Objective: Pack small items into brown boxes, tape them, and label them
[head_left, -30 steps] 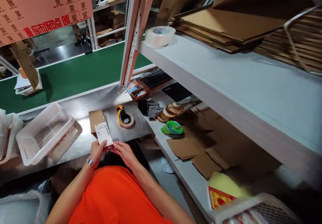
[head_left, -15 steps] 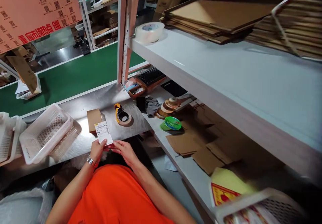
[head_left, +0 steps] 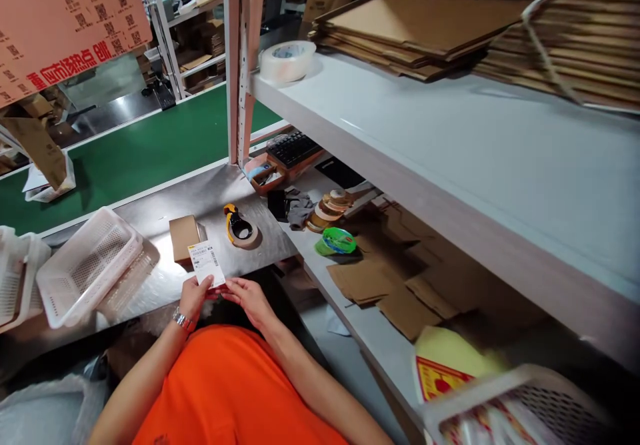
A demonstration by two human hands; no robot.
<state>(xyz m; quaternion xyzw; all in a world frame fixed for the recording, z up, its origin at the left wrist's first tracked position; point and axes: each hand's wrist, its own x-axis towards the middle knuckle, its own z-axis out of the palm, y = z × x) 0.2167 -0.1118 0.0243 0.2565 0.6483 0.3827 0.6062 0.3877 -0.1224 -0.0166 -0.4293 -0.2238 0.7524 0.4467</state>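
A white shipping label [head_left: 204, 263] with a yellow strip and a barcode is pinched at its lower edge by my left hand [head_left: 195, 298], thumb on top. My right hand [head_left: 249, 301] grips the label's lower right corner between thumb and fingers. Just beyond the label lies a small brown cardboard box [head_left: 183, 237] on the metal table [head_left: 165, 198]. To the right of the box rests a yellow and black tape dispenser [head_left: 240, 227] with a roll of tape on it. A metal watch is on my left wrist.
White plastic baskets [head_left: 90, 265] stand on the left of the table. A green conveyor belt [head_left: 150, 145] runs behind it. On the right, a white shelf [head_left: 425, 145] juts out at height, carrying a tape roll [head_left: 287, 61] and flattened cardboard [head_left: 420, 25]. Tape rolls [head_left: 330, 210] lie below.
The view has shifted slightly, so the surroundings sit a little further left. Both hands keep hold of the label in nearly the same place.
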